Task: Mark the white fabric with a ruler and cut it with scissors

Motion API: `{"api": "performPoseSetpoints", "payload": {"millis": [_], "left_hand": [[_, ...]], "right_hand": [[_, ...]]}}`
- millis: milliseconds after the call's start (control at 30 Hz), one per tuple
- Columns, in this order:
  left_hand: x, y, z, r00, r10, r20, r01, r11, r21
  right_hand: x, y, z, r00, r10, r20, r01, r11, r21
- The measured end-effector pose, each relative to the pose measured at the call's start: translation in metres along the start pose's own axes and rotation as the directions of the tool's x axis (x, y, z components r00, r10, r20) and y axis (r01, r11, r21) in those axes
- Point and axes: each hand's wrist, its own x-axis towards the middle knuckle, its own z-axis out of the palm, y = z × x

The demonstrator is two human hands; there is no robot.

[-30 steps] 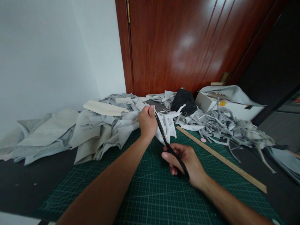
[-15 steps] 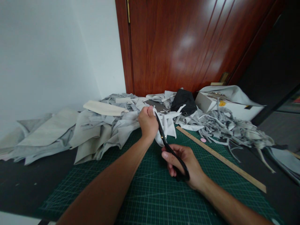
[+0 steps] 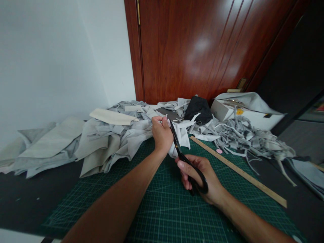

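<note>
My left hand (image 3: 163, 135) is closed on a piece of white fabric (image 3: 173, 150), which shows below the hand and near the fingertips. In my right hand (image 3: 198, 173) are black-handled scissors (image 3: 177, 145), the thumb and fingers through or around the handles. Their blades point up and away, right beside the left hand, and lie against the white cloth. How far the blades stand apart is hard to see. Both hands are above a green cutting mat (image 3: 182, 219) with a printed grid.
A wooden ruler (image 3: 239, 171) lies slantwise on the mat, near a pink disc (image 3: 219, 151). Pale fabric pieces (image 3: 96, 145) heap up at left; grey scraps (image 3: 253, 135) pile at right. Behind stand a black cloth bundle (image 3: 198, 109), a white box (image 3: 255, 116) and a wooden door (image 3: 187, 50).
Both hands have shifted slightly right, and the scissors with them. The left thumb and fingers have changed position a little on the fabric.
</note>
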Motion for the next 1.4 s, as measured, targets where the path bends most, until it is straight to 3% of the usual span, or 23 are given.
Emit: {"api": "performPoseSetpoints", "payload": {"millis": [133,233,533,667,800,967,1100,1233,1400], "left_hand": [[-0.002,-0.004,0.003,0.999,-0.009,0.034,0.012,0.996,-0.088],[-0.003,-0.004,0.005,0.988,-0.051,0.145,0.083,0.973,-0.218],[0.001,0.011,0.0,0.886,-0.088,0.456,0.318,0.83,-0.458],[0.006,0.016,-0.004,0.847,-0.086,0.524,0.38,0.787,-0.486],[0.007,0.016,-0.005,0.849,-0.086,0.521,0.338,0.847,-0.411],[0.003,0.005,0.0,0.911,-0.003,0.413,0.124,0.956,-0.266],[-0.001,0.001,0.004,0.947,0.043,0.318,0.002,0.99,-0.14],[-0.004,0.005,0.004,0.949,0.054,0.311,-0.008,0.989,-0.147],[-0.008,0.012,0.006,0.956,-0.019,0.292,0.095,0.964,-0.249]], "right_hand": [[0.001,0.0,-0.002,1.0,-0.02,-0.003,0.02,1.0,-0.013],[0.002,0.0,-0.005,0.999,-0.032,-0.014,0.032,0.999,-0.012],[0.005,-0.005,-0.014,0.996,-0.075,-0.048,0.074,0.997,-0.018],[0.006,-0.005,-0.016,0.995,-0.081,-0.056,0.081,0.997,0.001],[0.007,-0.004,-0.017,0.994,-0.081,-0.067,0.08,0.997,-0.018],[0.008,-0.002,-0.018,0.995,-0.07,-0.078,0.066,0.996,-0.051],[0.007,-0.002,-0.018,0.996,-0.062,-0.06,0.059,0.997,-0.056],[0.008,-0.002,-0.018,0.995,-0.08,-0.053,0.076,0.995,-0.064],[0.008,-0.003,-0.018,0.994,-0.087,-0.06,0.082,0.994,-0.079]]}}
